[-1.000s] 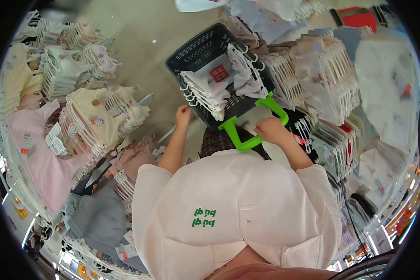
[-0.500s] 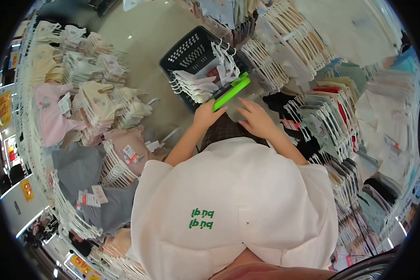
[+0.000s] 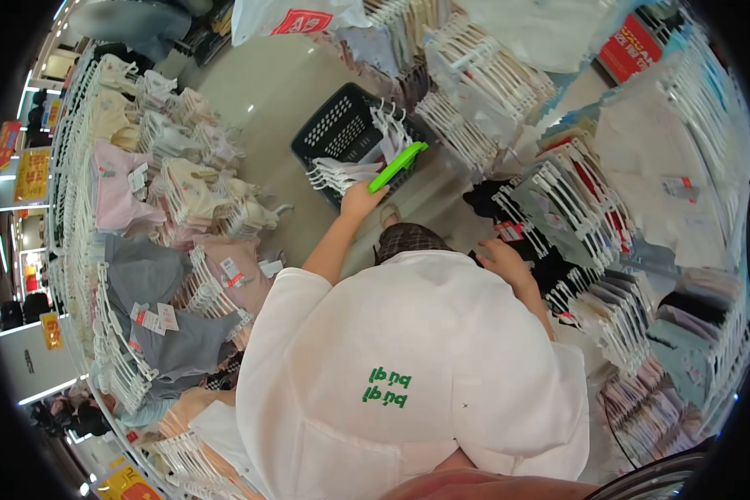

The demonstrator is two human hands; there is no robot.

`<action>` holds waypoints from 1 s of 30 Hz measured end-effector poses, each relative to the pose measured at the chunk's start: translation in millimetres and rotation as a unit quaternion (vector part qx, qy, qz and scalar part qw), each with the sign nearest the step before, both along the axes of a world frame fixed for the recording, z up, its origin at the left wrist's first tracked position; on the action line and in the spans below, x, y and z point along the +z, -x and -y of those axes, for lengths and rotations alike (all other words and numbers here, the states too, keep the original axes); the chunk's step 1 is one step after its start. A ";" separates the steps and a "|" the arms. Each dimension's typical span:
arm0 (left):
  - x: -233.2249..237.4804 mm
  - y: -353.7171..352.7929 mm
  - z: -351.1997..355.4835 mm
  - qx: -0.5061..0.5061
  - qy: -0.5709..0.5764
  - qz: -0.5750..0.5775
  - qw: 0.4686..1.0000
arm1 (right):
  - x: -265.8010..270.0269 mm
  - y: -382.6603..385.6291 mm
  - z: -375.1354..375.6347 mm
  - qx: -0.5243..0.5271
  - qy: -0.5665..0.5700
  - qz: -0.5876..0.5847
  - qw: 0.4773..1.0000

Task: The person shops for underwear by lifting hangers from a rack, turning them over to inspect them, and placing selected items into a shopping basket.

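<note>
My left hand (image 3: pixel 363 202) is wrapped round the lower end of a bright green handle (image 3: pixel 398 167). That handle belongs to a dark shopping basket (image 3: pixel 321 132) with perforated walls. White and pale pink garments (image 3: pixel 346 172) on white hangers lie inside it. To the right, my right hand (image 3: pixel 506 262) is off the handle, fingers loosely spread with nothing visible in them. It is beside my dark checked clothing (image 3: pixel 417 240), near black garments (image 3: pixel 552 271) hanging on the right-hand rack.
Racks of pastel underwear (image 3: pixel 125 187) and grey garments (image 3: pixel 146 271) line the left side. Clothes on hangers (image 3: pixel 571 204) crowd the right, with plastic-wrapped ones (image 3: pixel 675 179) further out. A white bag with a red label (image 3: pixel 298 21) shows at the top. Pale floor (image 3: pixel 267 104) runs between the racks.
My right hand has drawn away from the basket handle, to the right and back. My left hand keeps hold of the handle. The view has shifted, with more of the aisle ahead showing.
</note>
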State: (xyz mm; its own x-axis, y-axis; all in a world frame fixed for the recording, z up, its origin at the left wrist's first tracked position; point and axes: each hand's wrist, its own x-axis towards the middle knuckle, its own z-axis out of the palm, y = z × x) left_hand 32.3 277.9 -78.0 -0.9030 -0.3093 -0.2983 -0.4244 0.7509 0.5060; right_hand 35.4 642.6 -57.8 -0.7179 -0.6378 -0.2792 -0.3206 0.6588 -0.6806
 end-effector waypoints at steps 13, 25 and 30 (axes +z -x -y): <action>1.9 -22.9 -45.6 0.004 -0.150 0.066 0.987 | -24.8 -5.5 -28.8 -0.034 0.031 0.020 0.999; -33.8 -38.7 -79.7 -0.005 -0.469 0.118 0.875 | 14.9 36.4 94.6 0.110 0.076 -0.225 0.965; -36.3 -41.9 -83.2 -0.014 -0.528 0.133 0.839 | 9.8 28.7 105.4 0.129 0.040 -0.261 0.956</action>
